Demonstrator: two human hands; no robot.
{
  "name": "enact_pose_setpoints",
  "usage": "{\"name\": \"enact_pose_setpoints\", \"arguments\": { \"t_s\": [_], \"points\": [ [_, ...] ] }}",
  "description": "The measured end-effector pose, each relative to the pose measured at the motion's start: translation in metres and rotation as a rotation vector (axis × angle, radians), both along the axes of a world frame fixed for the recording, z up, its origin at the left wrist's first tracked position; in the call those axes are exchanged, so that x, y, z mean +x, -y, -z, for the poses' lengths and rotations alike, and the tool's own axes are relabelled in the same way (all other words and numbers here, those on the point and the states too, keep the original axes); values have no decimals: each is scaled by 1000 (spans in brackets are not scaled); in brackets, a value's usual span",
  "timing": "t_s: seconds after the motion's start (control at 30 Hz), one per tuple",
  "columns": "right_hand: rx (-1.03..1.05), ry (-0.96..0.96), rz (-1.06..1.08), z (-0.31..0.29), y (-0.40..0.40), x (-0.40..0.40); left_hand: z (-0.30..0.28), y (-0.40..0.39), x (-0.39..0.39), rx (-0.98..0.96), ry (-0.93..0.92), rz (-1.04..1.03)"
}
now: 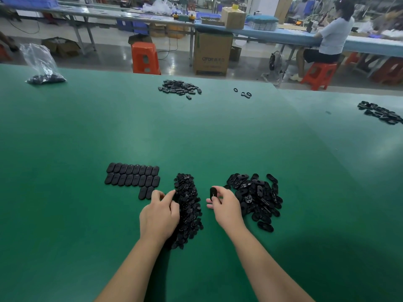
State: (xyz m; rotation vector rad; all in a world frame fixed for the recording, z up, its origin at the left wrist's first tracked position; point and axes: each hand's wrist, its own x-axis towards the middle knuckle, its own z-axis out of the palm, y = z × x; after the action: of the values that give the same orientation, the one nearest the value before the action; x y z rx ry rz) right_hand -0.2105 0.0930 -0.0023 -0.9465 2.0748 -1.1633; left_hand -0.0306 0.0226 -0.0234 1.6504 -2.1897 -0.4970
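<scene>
Pinched upright between thumb and fingertips of the right hand (pixel 224 205): one black oval shell (pixel 213 193), held off the green table (pixel 196 131). Just right of those fingers, a loose heap of oval shells (pixel 257 197). Left of them, across a narrow gap, a long heap of small black inserts (pixel 188 205), with the left hand (pixel 160 212) against its left edge and an index fingertip (pixel 173 191) on it; unclear whether pinching a piece. Just beyond and left of the left fingers, two neat rows of closed ovals (pixel 133 176), plus two more beneath. Far ahead of both sets of fingers, another small pile (pixel 179 88); far off to their left, a clear bag (pixel 42 68) of dark parts.
</scene>
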Motion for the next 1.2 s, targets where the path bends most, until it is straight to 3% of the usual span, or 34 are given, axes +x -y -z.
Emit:
{"name": "enact_pose_setpoints", "arguments": {
  "t_s": [0.1,0.17,0.37,0.57,1.03,1.2],
  "points": [
    [-138,215,104,7,-6,9,0,-1,1,7,-56,-26],
    [-196,253,137,13,-11,14,1,-1,1,13,-118,-56],
    [-219,140,76,20,-18,22,5,1,4,-31,-282,-122],
    [-234,157,67,16,-20,22,7,4,6,-29,-195,-69],
    [-224,172,55,15,-20,22,5,4,5,-47,-191,-87],
    [-227,194,55,14,-20,22,2,1,7,-20,-348,-100]
  ]
}}
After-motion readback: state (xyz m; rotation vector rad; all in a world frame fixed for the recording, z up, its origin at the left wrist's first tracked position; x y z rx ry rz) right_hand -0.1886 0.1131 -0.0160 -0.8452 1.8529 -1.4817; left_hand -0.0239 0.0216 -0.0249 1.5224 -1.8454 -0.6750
